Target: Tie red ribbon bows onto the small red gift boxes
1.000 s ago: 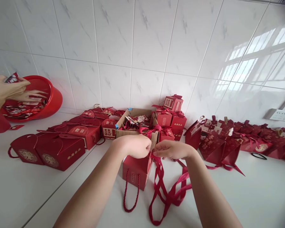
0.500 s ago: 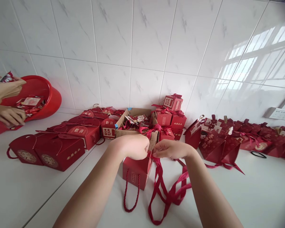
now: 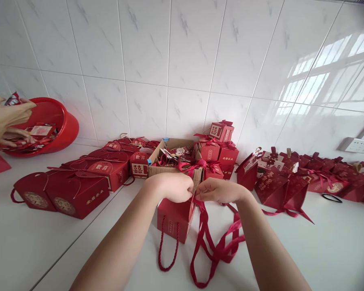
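Both hands meet over a small red gift box (image 3: 172, 220) on the white table, at its top edge. My left hand (image 3: 178, 188) is closed there, its fingertips turned away and what they grip hidden. Thumb and fingers of my right hand (image 3: 215, 190) are pinched at the same edge, on the red ribbon as far as I can see. The loose length of ribbon (image 3: 214, 264) trails down from beneath that hand and lies in loops on the tabletop. A twisted red cord handle (image 3: 166, 268) hangs off the box's near side.
Behind my hands stands an open cardboard carton (image 3: 157, 150) of small red items, beside stacked ribboned boxes (image 3: 208, 151). Red boxes (image 3: 81, 198) fill the left, red bags (image 3: 271, 186) the right. At far left, another person's hands (image 3: 12, 117) work over a red basin (image 3: 69, 127).
My hands stay at the box top, the left shifted slightly right. The other person's lower hand has moved further into the red basin.
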Demonstrator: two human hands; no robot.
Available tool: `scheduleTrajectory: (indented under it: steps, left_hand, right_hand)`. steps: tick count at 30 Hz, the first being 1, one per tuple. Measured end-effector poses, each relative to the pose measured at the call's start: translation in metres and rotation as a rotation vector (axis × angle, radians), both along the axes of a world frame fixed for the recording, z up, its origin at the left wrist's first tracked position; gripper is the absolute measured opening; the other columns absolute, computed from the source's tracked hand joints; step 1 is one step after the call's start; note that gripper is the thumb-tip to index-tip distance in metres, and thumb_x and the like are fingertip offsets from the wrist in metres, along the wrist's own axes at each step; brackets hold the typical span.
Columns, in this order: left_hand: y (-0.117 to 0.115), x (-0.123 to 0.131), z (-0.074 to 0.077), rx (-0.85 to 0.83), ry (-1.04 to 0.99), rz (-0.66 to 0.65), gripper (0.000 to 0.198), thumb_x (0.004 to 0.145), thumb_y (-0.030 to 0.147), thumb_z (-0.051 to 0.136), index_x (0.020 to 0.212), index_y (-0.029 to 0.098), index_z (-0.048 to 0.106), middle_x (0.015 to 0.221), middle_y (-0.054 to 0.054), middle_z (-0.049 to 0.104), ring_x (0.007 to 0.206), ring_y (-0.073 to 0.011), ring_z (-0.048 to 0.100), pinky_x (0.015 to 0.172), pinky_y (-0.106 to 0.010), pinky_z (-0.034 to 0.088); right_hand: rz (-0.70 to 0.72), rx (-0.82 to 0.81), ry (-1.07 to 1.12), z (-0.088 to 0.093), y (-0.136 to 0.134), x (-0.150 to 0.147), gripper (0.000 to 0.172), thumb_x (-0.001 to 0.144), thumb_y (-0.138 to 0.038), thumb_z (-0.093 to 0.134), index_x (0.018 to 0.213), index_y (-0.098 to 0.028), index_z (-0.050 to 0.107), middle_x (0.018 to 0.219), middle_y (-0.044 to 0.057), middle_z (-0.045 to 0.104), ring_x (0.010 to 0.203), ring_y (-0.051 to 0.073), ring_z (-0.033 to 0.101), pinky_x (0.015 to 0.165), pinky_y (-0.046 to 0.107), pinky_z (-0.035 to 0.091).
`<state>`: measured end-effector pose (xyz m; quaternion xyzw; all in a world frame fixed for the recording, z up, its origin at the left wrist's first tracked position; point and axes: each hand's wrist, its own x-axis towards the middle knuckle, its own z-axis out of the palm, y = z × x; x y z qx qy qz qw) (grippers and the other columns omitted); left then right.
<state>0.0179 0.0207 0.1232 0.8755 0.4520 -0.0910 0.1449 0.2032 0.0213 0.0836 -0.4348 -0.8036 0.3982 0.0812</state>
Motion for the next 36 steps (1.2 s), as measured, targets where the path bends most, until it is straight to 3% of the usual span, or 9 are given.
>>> scheduleTrajectory:
  steps: [5,7,10,13,16,19,27,31,36]
  left_hand:
    - [-0.002,0.000,0.002,0.036,-0.063,-0.036,0.005,0.067,0.021,0.048,0.063,0.021,0.049,0.062,0.001,0.054,0.050,-0.0142,0.041,0.046,-0.027,0.026]
    - [-0.003,-0.001,0.003,0.091,-0.141,-0.045,0.007,0.068,0.021,0.048,0.062,0.021,0.048,0.060,0.001,0.053,0.050,-0.0138,0.041,0.045,-0.027,0.025]
    - [-0.004,-0.002,0.006,0.186,-0.301,-0.027,0.013,0.074,0.023,0.046,0.062,0.020,0.045,0.058,0.001,0.051,0.048,-0.0122,0.038,0.045,-0.027,0.025]
    - [-0.007,-0.002,0.009,0.251,-0.490,-0.032,0.017,0.081,0.027,0.042,0.066,0.020,0.047,0.062,0.001,0.052,0.051,-0.0118,0.041,0.048,-0.027,0.030]
    - [-0.010,-0.002,0.012,0.287,-0.654,-0.028,0.021,0.086,0.030,0.040,0.070,0.020,0.049,0.063,0.002,0.052,0.054,-0.0119,0.043,0.051,-0.026,0.034]
    - [-0.017,-0.002,0.015,0.337,-0.790,0.002,0.022,0.087,0.031,0.038,0.071,0.020,0.048,0.066,0.002,0.054,0.058,-0.0120,0.047,0.053,-0.025,0.036]
    - [-0.035,-0.009,0.025,0.413,-0.919,-0.010,0.025,0.091,0.034,0.038,0.074,0.019,0.049,0.067,0.002,0.054,0.062,-0.0120,0.049,0.057,-0.024,0.039]
    - [-0.030,-0.021,0.002,0.504,-0.864,0.095,0.027,0.094,0.041,0.033,0.091,0.021,0.052,0.074,0.001,0.056,0.067,-0.0140,0.052,0.062,-0.025,0.041]
    - [-0.018,-0.040,-0.058,0.478,-0.662,0.231,0.026,0.093,0.043,0.035,0.097,0.022,0.050,0.091,-0.004,0.061,0.082,-0.0201,0.058,0.069,-0.030,0.044]
  right_hand:
    - [-0.026,0.014,-0.037,-0.003,0.002,0.004,0.024,0.085,-0.038,0.051,0.071,-0.018,0.053,0.057,-0.007,0.034,0.045,0.006,0.029,0.037,0.019,0.023]
    - [-0.082,0.057,-0.027,-0.003,0.001,0.007,0.022,0.086,-0.038,0.052,0.079,-0.018,0.059,0.061,-0.005,0.042,0.048,0.007,0.036,0.041,0.020,0.030]
    - [-0.134,0.176,0.134,0.001,-0.004,0.008,0.021,0.083,-0.036,0.060,0.095,-0.020,0.062,0.083,0.001,0.058,0.073,0.013,0.053,0.062,0.024,0.044]
    - [-0.070,0.154,0.348,0.005,-0.007,0.004,0.031,0.080,-0.036,0.065,0.106,-0.020,0.060,0.095,0.003,0.061,0.087,0.015,0.055,0.077,0.028,0.045]
    - [-0.017,0.040,0.575,0.008,-0.010,-0.001,0.030,0.082,-0.038,0.064,0.103,-0.017,0.063,0.088,0.003,0.063,0.080,0.014,0.055,0.076,0.028,0.045]
    - [-0.072,0.025,0.766,0.013,-0.014,-0.003,0.023,0.083,-0.037,0.065,0.093,-0.016,0.065,0.086,0.003,0.064,0.080,0.013,0.057,0.077,0.027,0.045]
    - [-0.064,0.083,0.886,0.025,-0.031,-0.008,0.030,0.086,-0.044,0.058,0.080,-0.015,0.066,0.074,0.004,0.065,0.070,0.014,0.058,0.072,0.030,0.049]
    - [-0.238,0.245,1.100,0.030,-0.039,-0.007,0.018,0.083,-0.035,0.064,0.076,-0.019,0.063,0.072,0.000,0.062,0.070,0.012,0.057,0.072,0.027,0.049]
    - [-0.371,0.478,1.210,0.041,-0.052,0.007,0.014,0.087,-0.031,0.057,0.077,-0.022,0.062,0.071,-0.002,0.057,0.068,0.011,0.056,0.070,0.026,0.048]
